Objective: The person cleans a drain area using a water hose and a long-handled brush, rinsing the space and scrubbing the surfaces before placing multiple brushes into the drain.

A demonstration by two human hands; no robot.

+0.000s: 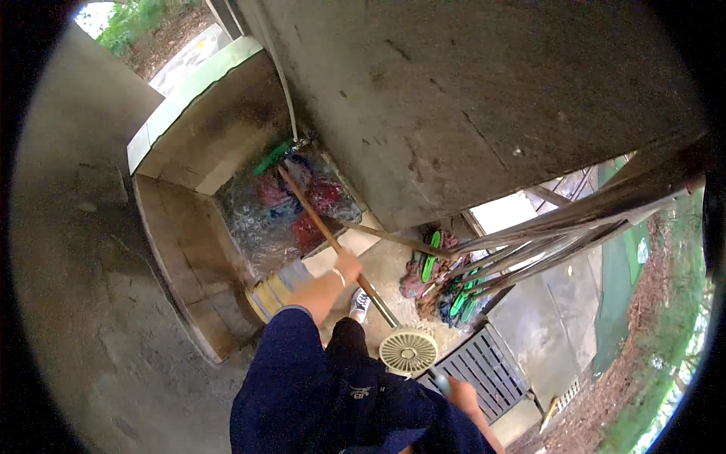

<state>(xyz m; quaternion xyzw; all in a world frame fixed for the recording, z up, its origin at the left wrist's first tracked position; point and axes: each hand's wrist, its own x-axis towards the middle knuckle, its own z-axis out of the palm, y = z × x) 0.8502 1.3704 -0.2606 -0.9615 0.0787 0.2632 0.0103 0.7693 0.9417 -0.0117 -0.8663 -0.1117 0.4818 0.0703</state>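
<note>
My left hand, with a band at its wrist, grips the wooden handle of a mop partway along. The handle slants from a tiled basin past my body and behind a small round fan at my chest. My right hand is closed around the pale blue upper end of what appears to be the same pole. A green mop clamp lies at the basin's far corner, at the pole's lower end. Wet red and blue cloth or mop strands lie in shallow, rippling water.
Several mops with green clamps and wet strands rest on the floor at right, their poles slanting up to the right. A striped yellow and grey cloth hangs over the basin's near edge. A dark slatted grate and a concrete wall are nearby.
</note>
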